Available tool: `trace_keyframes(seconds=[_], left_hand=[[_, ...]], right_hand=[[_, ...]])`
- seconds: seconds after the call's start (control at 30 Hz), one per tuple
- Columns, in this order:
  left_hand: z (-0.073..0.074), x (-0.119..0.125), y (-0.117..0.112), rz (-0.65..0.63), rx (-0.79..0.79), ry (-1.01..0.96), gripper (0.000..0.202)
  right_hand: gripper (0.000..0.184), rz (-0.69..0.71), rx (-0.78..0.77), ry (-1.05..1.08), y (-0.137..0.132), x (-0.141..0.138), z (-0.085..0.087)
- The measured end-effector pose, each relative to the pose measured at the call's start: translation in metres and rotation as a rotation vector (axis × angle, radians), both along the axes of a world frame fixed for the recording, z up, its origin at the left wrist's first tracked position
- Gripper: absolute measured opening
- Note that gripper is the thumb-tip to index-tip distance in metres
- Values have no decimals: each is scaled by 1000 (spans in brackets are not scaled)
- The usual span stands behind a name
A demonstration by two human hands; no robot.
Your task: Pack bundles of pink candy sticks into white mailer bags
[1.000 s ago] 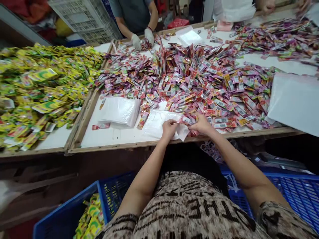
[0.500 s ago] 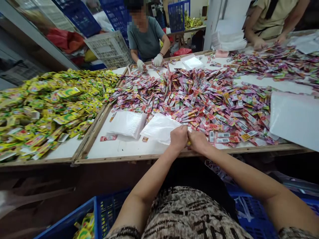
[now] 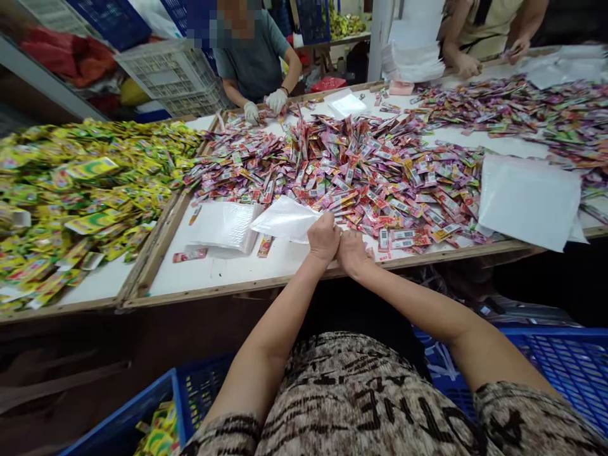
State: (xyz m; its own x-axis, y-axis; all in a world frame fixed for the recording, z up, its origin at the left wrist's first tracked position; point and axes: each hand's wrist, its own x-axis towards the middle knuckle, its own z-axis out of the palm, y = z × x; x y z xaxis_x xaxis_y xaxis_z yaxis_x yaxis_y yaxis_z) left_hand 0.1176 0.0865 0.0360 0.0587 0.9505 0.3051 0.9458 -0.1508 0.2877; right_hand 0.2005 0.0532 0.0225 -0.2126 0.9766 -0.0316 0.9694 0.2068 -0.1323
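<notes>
My left hand (image 3: 323, 237) is closed in a fist around the gathered end of a white, translucent plastic bag (image 3: 284, 218). Pressed up beside it, my right hand (image 3: 353, 252) is closed on the same end, its fingertips mostly hidden. The bag spreads leftward over the white tabletop (image 3: 228, 272), close to the front edge. Left of it lies a stack of flat plastic bags (image 3: 225, 225). A small packet (image 3: 265, 246) peeks out below the bag, and another red packet (image 3: 190, 254) lies nearer the left. Just beyond my hands rises a heap of pink and purple packets (image 3: 351, 164).
A wooden rim (image 3: 213, 291) borders the table. Yellow packets (image 3: 90, 190) fill the section at left, and more bags (image 3: 529, 199) lie at right. Across the table are a gloved co-worker (image 3: 256, 57) and another person (image 3: 489, 31). Blue crates (image 3: 175, 405) stand below.
My view has shifted, so the table sits further left and higher. Both fists stay together on the bag's end. The bag has turned slightly, and more of the packet below it shows.
</notes>
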Motion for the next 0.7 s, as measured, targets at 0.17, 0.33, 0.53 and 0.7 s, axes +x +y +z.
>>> trace_keyframes(seconds=[0.17, 0.33, 0.53, 0.7], left_hand=[[-2, -15, -11, -204, 29, 94, 18], [-22, -30, -38, -104, 192, 86, 26], [-33, -31, -18, -31, 169, -72, 35], [-18, -39, -23, -53, 212, -160, 23]], right_hand=[[35, 104, 31, -21, 1, 8, 2], [43, -69, 19, 57, 4, 3, 5], [34, -181, -34, 184, 4, -2, 11], [36, -215, -11, 314, -4, -6, 21]])
